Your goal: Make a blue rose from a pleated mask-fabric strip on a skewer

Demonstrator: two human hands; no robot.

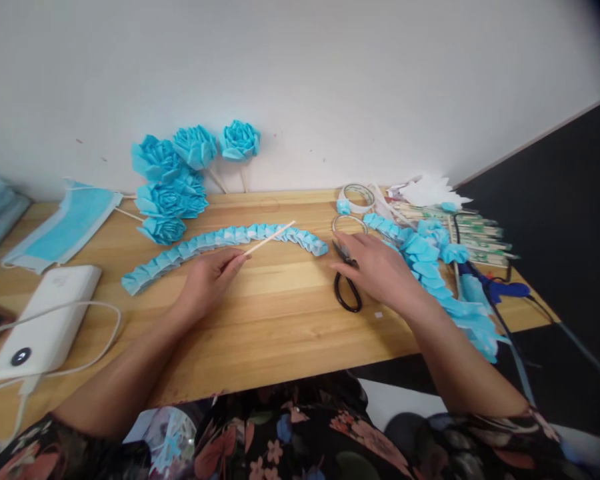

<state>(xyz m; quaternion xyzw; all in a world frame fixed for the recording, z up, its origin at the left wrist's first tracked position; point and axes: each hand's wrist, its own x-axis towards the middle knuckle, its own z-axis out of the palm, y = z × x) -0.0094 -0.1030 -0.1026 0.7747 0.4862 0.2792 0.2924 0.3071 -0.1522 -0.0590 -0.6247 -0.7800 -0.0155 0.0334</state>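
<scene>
My left hand [213, 280] is closed on a thin wooden stick [273, 239], which points up and to the right. Behind it a long pleated strip of light blue material [220, 238] curves across the table. My right hand [377, 267] is over a pair of scissors with black handles [347, 297], thumb and forefinger apart on either side of them. Whether it touches the scissors I cannot tell. Just past those fingers lies a ring-shaped roll [350, 221]. More crumpled blue pleated strips [425, 260] lie beside and beyond my right hand.
Several blue fabric roses [240, 140] stand at the wall. A face mask [63, 227] and a white power bank with cable [47, 320] lie left. At right are a tape roll [357, 197], wrapped sticks [485, 240] and a blue tool with a cord [510, 290].
</scene>
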